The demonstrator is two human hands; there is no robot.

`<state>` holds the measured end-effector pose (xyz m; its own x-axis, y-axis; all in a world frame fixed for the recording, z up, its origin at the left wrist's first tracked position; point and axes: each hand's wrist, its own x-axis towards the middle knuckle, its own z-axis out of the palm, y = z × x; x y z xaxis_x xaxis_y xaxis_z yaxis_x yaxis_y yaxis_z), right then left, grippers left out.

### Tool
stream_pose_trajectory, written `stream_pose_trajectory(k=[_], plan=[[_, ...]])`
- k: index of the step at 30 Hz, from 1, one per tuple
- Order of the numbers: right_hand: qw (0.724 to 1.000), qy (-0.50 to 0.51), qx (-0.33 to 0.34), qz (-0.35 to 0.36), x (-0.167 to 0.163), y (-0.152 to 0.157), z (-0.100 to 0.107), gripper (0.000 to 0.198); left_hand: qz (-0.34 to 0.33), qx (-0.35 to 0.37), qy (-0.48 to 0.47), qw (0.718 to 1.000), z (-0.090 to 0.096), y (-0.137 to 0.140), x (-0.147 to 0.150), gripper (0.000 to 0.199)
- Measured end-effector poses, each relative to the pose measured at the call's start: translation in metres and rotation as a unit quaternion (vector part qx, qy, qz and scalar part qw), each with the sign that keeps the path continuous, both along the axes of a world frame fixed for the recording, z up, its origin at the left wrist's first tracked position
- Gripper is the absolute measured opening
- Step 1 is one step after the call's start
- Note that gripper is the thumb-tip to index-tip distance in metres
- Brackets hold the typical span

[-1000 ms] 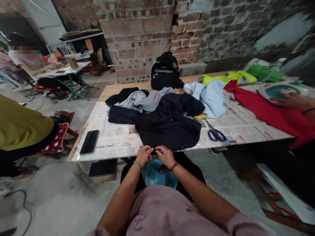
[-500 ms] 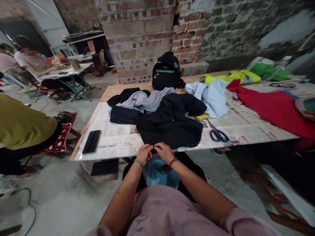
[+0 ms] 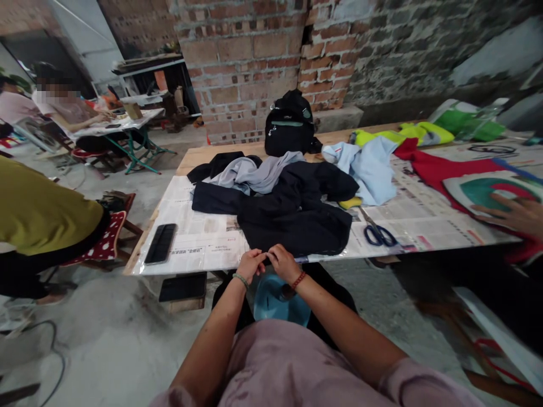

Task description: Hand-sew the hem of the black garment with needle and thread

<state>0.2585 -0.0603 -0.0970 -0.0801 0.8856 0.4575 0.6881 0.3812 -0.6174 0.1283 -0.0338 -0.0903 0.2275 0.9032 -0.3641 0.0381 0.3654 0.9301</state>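
At the table's near edge lies a black garment (image 3: 297, 220), spread with its hem toward me. My left hand (image 3: 251, 265) is closed in a pinch at that hem, a green bracelet on its wrist. Close against it, my right hand (image 3: 283, 264) also pinches, its fingertips meeting those of the left; what it holds is too small to make out. The right wrist wears a red bracelet. Below both hands a blue plastic basin (image 3: 278, 308) sits between my legs. Scissors (image 3: 379, 233) with dark blue handles lie to the right of the garment.
A phone (image 3: 160, 243) lies on the left of the newspaper-covered table (image 3: 203, 240). Grey cloth (image 3: 250, 174), a black backpack (image 3: 289, 124) and a light blue shirt (image 3: 369, 169) are farther back. At right, a co-worker's hand (image 3: 515, 212) touches a red piece with a green-and-white patch.
My hands stay pinched together at the hem, barely shifted. On the right, the co-worker's hand and the patterned patch have come farther into view. The whole view has turned slightly left.
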Motion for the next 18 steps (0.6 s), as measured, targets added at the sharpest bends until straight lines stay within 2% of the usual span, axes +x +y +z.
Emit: stream_pose_trajectory(k=[6, 12, 18], plan=[[0.998, 0.032, 0.03, 0.049, 0.005, -0.002, -0.005, 0.016, -0.008, 0.017, -0.002, 1.0, 0.0, -0.002, 0.001, 0.026], [0.997, 0.059, 0.052, 0.018, -0.007, -0.001, 0.003, 0.018, 0.011, 0.016, 0.027, 0.999, 0.003, -0.003, 0.004, 0.025], [0.992, 0.112, 0.046, -0.019, -0.012, -0.002, 0.009, 0.015, 0.018, 0.025, 0.06, 0.998, 0.003, -0.005, 0.008, 0.023]])
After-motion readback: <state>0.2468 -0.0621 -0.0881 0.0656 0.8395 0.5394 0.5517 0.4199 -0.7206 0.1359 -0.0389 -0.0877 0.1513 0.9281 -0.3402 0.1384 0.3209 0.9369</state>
